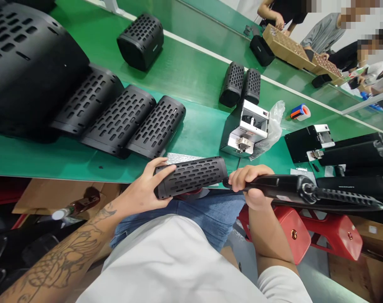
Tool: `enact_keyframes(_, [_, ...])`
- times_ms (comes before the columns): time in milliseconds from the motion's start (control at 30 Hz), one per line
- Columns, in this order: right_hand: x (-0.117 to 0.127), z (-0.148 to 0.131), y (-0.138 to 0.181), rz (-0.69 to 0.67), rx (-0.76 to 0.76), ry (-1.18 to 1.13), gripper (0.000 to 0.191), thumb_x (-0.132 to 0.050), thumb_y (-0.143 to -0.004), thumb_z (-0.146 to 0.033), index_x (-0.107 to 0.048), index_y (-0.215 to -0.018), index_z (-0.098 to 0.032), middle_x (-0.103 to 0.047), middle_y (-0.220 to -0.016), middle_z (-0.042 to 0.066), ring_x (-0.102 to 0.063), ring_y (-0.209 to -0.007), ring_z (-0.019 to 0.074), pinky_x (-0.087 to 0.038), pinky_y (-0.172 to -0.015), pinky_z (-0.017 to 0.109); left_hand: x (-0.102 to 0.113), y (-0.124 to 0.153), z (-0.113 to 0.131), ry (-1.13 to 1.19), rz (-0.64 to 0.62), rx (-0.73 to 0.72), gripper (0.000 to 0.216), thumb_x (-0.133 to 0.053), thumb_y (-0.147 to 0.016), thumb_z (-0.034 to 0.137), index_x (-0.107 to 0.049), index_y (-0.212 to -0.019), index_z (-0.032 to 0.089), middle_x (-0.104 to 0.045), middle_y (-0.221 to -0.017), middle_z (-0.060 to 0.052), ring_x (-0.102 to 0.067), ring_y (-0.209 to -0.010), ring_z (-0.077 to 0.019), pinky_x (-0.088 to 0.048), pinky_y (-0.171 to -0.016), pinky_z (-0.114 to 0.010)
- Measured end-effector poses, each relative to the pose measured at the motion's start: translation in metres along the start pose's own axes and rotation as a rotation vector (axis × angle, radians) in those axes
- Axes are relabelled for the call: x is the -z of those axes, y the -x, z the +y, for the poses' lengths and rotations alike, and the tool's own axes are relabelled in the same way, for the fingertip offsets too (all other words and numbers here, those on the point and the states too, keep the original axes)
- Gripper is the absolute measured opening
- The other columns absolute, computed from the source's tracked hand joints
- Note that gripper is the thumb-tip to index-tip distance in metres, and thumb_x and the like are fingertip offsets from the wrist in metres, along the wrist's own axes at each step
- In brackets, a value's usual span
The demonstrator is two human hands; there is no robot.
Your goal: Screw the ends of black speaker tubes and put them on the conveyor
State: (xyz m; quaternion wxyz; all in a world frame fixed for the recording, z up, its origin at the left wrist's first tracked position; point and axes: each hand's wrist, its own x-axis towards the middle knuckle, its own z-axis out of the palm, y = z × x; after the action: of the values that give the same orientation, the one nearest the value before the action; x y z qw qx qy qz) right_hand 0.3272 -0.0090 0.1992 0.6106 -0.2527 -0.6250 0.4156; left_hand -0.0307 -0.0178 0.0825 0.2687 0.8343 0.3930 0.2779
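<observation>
Hold the black holed case (193,176) still, gripped in the left hand (149,186). With the black tool (278,187) gripped in the right hand (253,183), aim straight at the case's end.

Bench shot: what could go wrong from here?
1. The left hand grips the slotted housing near one end; a push at the other might twist it loose.
2. The black handheld tool in the right hand points at that other end; a slip might scuff it.
3. In view, the housing overlaps the bench's front edge; dropped, it might fall off.
</observation>
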Motion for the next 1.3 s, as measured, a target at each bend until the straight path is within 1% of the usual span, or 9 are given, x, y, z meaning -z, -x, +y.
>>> enact_keyframes(133, [0.026, 0.0, -0.031, 0.314, 0.101, 0.106, 0.036, -0.087, -0.101, -0.064, -0.076, -0.104, -0.03, -0.063, -0.062, -0.009, -0.059, -0.042, 0.0148, -0.059, -0.051, 0.032, -0.016, 0.008, -0.005, 0.076, 0.076, 0.056, 0.126, -0.096, -0.091, 0.03, -0.02, -0.191, 0.038, -0.04, -0.184, -0.021, -0.048, -0.175, -0.0477, -0.051, -0.142, -0.069])
enact_keyframes(233, [0.057, 0.024, -0.067, 0.572, 0.234, 0.287, 0.039, -0.094, -0.097, -0.061, -0.073, -0.103, -0.029, -0.063, -0.063, -0.009, -0.059, -0.043, 0.0141, -0.057, -0.051, 0.031, -0.025, 0.012, -0.008, 0.135, 0.097, 0.146, 0.128, -0.1, -0.087, 0.031, -0.024, -0.189, 0.036, -0.047, -0.18, -0.02, -0.054, -0.171, -0.0476, -0.05, -0.142, -0.069])
enact_keyframes(333, [0.078, 0.055, -0.088, 0.656, 0.241, 0.414, 0.045, -0.09, -0.097, -0.066, -0.069, -0.091, -0.027, -0.061, -0.057, -0.008, -0.057, -0.04, 0.0153, -0.051, -0.047, 0.032, -0.029, 0.012, -0.007, 0.179, 0.093, 0.226, 0.123, -0.102, -0.086, 0.036, -0.031, -0.186, 0.033, -0.049, -0.178, -0.019, -0.057, -0.168, -0.0461, -0.052, -0.141, -0.067])
enact_keyframes(500, [0.084, 0.075, -0.08, 0.628, 0.179, 0.461, 0.048, -0.087, -0.097, -0.067, -0.063, -0.084, -0.028, -0.06, -0.057, -0.009, -0.057, -0.041, 0.0156, -0.053, -0.047, 0.034, -0.029, 0.01, -0.009, 0.212, 0.108, 0.201, 0.114, -0.101, -0.089, 0.039, -0.037, -0.182, 0.033, -0.051, -0.178, -0.018, -0.057, -0.17, -0.0438, -0.051, -0.142, -0.065])
enact_keyframes(700, [0.05, 0.027, -0.061, 0.613, 0.177, 0.335, 0.044, -0.09, -0.094, -0.067, -0.07, -0.098, -0.028, -0.063, -0.06, -0.01, -0.057, -0.043, 0.0153, -0.057, -0.049, 0.033, -0.03, 0.002, -0.01, 0.21, 0.101, 0.123, 0.111, -0.097, -0.094, 0.043, -0.032, -0.183, 0.032, -0.049, -0.18, -0.02, -0.055, -0.172, -0.0439, -0.05, -0.143, -0.065])
enact_keyframes(833, [-0.004, -0.02, -0.032, 0.317, 0.154, 0.128, 0.041, -0.087, -0.1, -0.07, -0.076, -0.105, -0.031, -0.068, -0.063, -0.008, -0.059, -0.041, 0.0156, -0.061, -0.048, 0.034, -0.032, 0.0, -0.009, 0.211, 0.099, 0.112, 0.114, -0.097, -0.094, 0.042, -0.029, -0.185, 0.032, -0.047, -0.183, -0.021, -0.055, -0.172, -0.044, -0.05, -0.143, -0.064])
enact_keyframes(933, [-0.04, -0.035, -0.012, 0.101, 0.053, 0.055, 0.039, -0.084, -0.104, -0.069, -0.08, -0.11, -0.031, -0.07, -0.066, -0.006, -0.064, -0.043, 0.0161, -0.065, -0.05, 0.034, -0.035, 0.0, -0.011, 0.205, 0.125, 0.096, 0.117, -0.099, -0.092, 0.04, -0.03, -0.186, 0.031, -0.049, -0.182, -0.02, -0.056, -0.171, -0.0443, -0.05, -0.143, -0.064])
enact_keyframes(1033, [-0.058, -0.026, -0.004, 0.003, 0.045, 0.024, 0.039, -0.086, -0.102, -0.068, -0.079, -0.112, -0.031, -0.071, -0.066, -0.006, -0.067, -0.045, 0.0159, -0.066, -0.053, 0.033, -0.039, 0.0, -0.014, 0.202, 0.16, 0.043, 0.122, -0.102, -0.09, 0.039, -0.029, -0.187, 0.031, -0.05, -0.18, -0.021, -0.057, -0.169, -0.045, -0.052, -0.141, -0.064])
enact_keyframes(1300, [-0.063, 0.004, -0.005, 0.024, 0.016, -0.041, 0.032, -0.092, -0.1, -0.055, -0.074, -0.1, -0.028, -0.071, -0.064, -0.007, -0.068, -0.046, 0.0136, -0.068, -0.057, 0.029, -0.042, 0.0, -0.015, 0.194, 0.169, 0.021, 0.123, -0.101, -0.091, 0.041, -0.027, -0.188, 0.028, -0.05, -0.179, -0.022, -0.059, -0.168, -0.0454, -0.056, -0.138, -0.063])
